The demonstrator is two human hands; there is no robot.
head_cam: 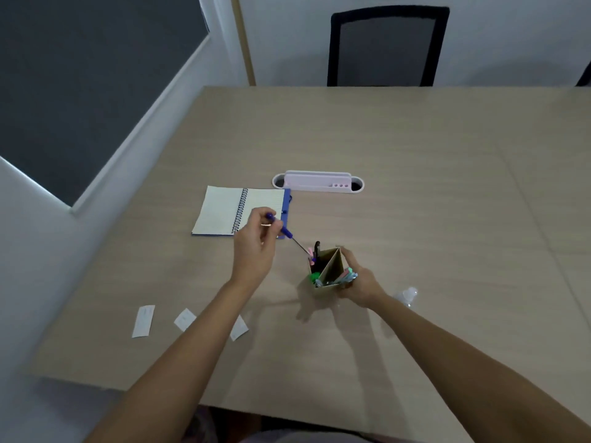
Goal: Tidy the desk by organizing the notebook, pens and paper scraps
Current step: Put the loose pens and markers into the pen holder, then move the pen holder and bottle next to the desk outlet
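Left hand [256,241]: fingers are pinching together around a blue pen [285,231], holding it slanted, tip angling down into the near-left compartment of the pen holder [329,266].

Right hand [358,282]: fingers are wrapping closed around the right side of the holder, which is sitting tilted on the desk [415,148]. The holder is tan cardboard with a diagonal divider; other pens [347,276], pink, green and pale blue, are already standing in it.

Notebook [238,210]: lying open just beyond the left hand, spiral binding down the middle, blue cover edge showing at right. The lined pages are carrying no writing that can be read.

Three paper scraps [144,321] are lying on the near-left part of the desk, one partly under the left forearm; marks on them are too faint to read.

A white oval organizer [318,182] is sitting beyond the notebook. A small clear object [406,295], blurred, is lying just right of the right wrist.
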